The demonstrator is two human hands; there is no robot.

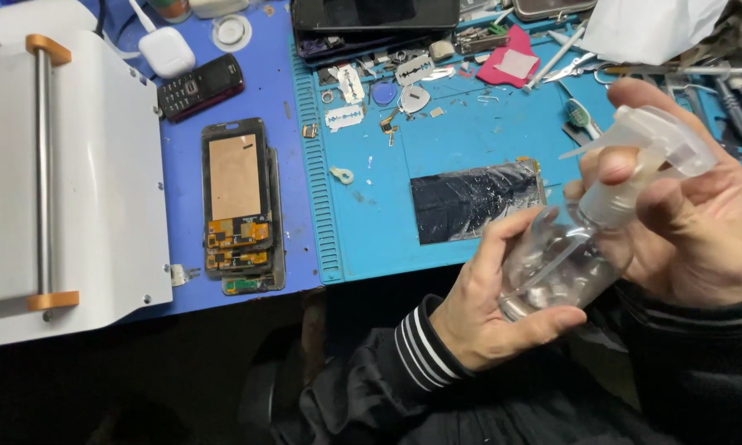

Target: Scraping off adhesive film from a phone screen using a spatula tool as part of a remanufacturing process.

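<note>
A clear plastic spray bottle is held tilted above the near edge of the surface, its white trigger head up and to the right, a little liquid pooled in its lower end. The left hand is clenched around the bottle's body from below, thumb across the base. The right hand grasps the neck and trigger head, fingers wrapped over the collar.

Just beyond the bottle, a dark cracked phone screen panel lies flat on the light blue work mat, glistening as if wet. Farther back the mat carries razor blades, small screws and metal bits, and a pink cloth. To the left, off the mat, a disassembled phone with its orange flex boards exposed lies beside a small black keypad phone and a white earbud case. A white machine with orange-capped roller ends fills the far left.

As I judge it, the tilt is the risk: if the collar sits loose, liquid could leak onto the sleeves or drip towards the exposed boards. A stray squeeze of the trigger could also mist the loose parts.
</note>
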